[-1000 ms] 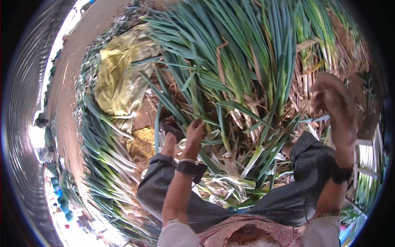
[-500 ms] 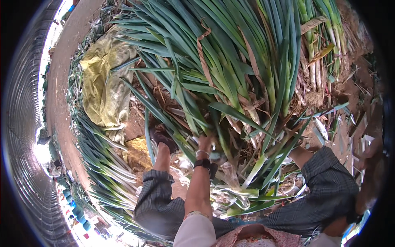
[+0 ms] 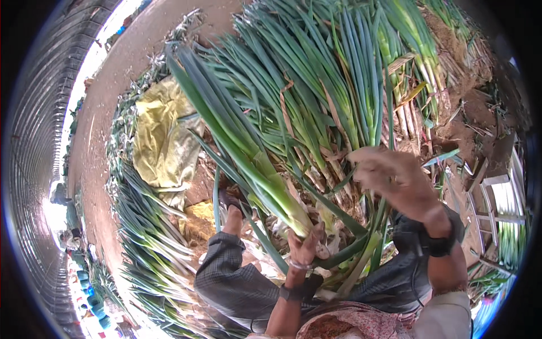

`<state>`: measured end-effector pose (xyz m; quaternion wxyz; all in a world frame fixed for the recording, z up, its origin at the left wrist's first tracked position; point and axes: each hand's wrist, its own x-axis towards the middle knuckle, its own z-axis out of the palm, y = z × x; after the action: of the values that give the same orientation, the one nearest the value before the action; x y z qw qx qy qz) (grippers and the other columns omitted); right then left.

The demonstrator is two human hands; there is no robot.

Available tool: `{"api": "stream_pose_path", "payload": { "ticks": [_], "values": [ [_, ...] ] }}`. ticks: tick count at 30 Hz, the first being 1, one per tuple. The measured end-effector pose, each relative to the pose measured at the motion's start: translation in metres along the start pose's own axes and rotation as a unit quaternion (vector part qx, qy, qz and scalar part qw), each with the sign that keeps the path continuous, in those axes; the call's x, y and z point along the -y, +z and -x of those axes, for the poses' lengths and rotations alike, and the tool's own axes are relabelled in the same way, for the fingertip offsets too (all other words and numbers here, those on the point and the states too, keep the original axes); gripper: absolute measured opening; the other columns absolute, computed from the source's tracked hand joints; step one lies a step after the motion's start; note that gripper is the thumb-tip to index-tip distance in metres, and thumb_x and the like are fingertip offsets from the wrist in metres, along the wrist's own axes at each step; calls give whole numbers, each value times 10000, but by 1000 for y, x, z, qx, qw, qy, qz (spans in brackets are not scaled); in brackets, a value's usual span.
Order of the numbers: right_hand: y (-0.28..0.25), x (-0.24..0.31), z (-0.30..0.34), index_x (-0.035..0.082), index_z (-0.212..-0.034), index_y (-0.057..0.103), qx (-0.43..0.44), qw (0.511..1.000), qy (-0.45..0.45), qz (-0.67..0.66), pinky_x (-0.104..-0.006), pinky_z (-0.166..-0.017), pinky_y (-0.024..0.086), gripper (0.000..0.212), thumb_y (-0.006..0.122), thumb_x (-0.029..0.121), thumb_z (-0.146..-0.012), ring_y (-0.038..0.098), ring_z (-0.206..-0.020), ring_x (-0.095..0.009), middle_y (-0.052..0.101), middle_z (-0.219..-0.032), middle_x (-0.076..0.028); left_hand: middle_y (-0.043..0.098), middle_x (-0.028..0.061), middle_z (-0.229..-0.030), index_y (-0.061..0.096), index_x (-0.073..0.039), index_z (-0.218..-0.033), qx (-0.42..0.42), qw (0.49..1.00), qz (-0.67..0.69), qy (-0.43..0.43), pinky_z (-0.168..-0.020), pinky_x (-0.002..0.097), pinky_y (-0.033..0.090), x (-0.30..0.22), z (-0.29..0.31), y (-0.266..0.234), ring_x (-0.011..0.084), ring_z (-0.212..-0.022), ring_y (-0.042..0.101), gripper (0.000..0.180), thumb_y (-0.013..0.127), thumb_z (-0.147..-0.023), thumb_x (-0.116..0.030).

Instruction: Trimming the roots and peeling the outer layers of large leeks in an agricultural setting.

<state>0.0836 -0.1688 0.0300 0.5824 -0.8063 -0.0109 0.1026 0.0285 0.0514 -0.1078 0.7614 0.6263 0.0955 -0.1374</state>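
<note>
My left hand (image 3: 305, 247) is closed round the white base of a thick green onion (image 3: 257, 175). Its long green leaves slant up and away to the far left. To the right, my right hand (image 3: 398, 182) hovers over the near edge of the heap, fingers apart and blurred, with nothing visible in it. Beyond both hands spreads a large heap of green onions (image 3: 322, 85), roots toward me and leaves away. Loose leaves and peelings lie between my legs, and a long cut leaf (image 3: 361, 257) crosses near my right knee.
At the left, a yellow sack (image 3: 164, 135) lies crumpled on the ground. A row of onions with white stems (image 3: 152, 248) curves along my left side. Farther right are more onion bundles (image 3: 423, 85) and a pale slatted frame (image 3: 491, 209). Corrugated metal sheeting (image 3: 34, 141) borders the left.
My left hand has drawn back toward me and lifted a green onion out of the heap. My right hand, out of view before, is now raised at the right. The view has shifted slightly.
</note>
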Motion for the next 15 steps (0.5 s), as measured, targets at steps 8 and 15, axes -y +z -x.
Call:
{"api": "stream_pose_path", "payload": {
  "ticks": [8, 15],
  "values": [
    [-4, 11, 15, 9, -1169, 449, 87, 938, -171, -290, -326, -839, 428, 654, 773, 149, -620, 542, -921, -170, 586, -976, -85, 552, 67, -756, 467, 44, -1006, 258, 957, -51, 120, -564, 254, 456, -87, 17, 68, 135, -671, 546, 437, 687, -740, -223],
    [-7, 15, 12, 24, -1209, 400, -139, 850, -192, -471, -277, -845, 432, 579, 685, 37, -705, 521, -980, -141, 550, -1073, -59, 598, 62, -934, 548, 25, -1052, 142, 983, 85, 83, -741, 233, 433, -117, -5, 119, 120, -829, 551, 272, 558, -845, -151]
  ]
}}
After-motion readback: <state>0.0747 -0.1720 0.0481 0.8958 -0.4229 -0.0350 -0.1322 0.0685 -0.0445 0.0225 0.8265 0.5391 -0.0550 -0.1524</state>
